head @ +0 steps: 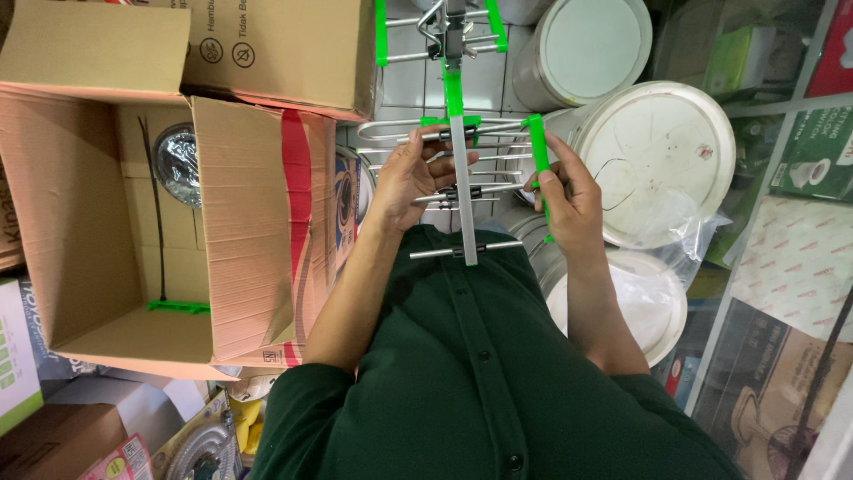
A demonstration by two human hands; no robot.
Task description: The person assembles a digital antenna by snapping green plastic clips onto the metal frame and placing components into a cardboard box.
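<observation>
Right now | left hand (410, 173) grasping antenna (463, 191) rods beside its central boom | right hand (569, 200) clenched on green end strip (538, 151) | seemingly fitting strip onto rod tips; aligning them matters | open cardboard box (133, 222) left of grip

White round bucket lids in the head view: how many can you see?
3: one lid at the top, a larger lid beside the right hand, one plastic-covered lid below it. Others may be hidden.

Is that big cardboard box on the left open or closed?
Open. The cardboard box has its flaps spread outward, so its inside shows: a green plastic piece lies on the bottom and a shiny round item sits deeper in.
</observation>
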